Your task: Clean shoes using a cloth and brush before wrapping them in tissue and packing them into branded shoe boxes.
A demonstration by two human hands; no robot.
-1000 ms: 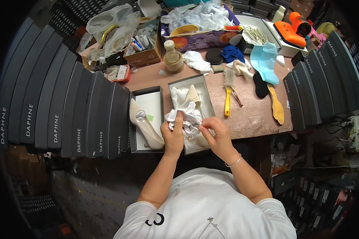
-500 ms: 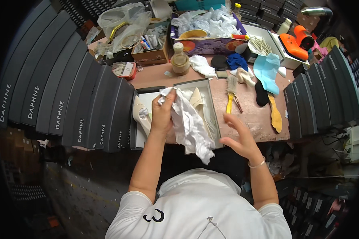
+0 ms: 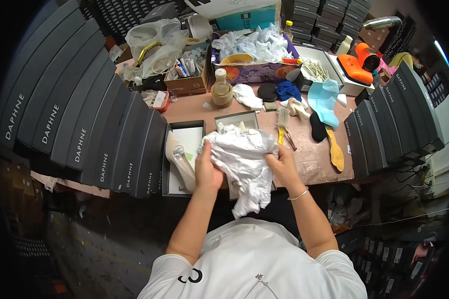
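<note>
Right hand [image 3: 284,168] has come in and grips the sheet [image 3: 244,154]; left hand [image 3: 208,171] holds its opposite edge. Pale lettering [image 3: 80,141] runs along grey boxes [image 3: 91,107]. Above an open shoebox [image 3: 234,119], the sheet's long axis and tail point toward the shirt [image 3: 254,259].

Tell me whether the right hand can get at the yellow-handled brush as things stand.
Probably yes: the brush lies just beyond the right hand, handle toward it, with nothing seen lying over it. That hand grips the crumpled white sheet, though, so it would likely need freeing first.
</note>
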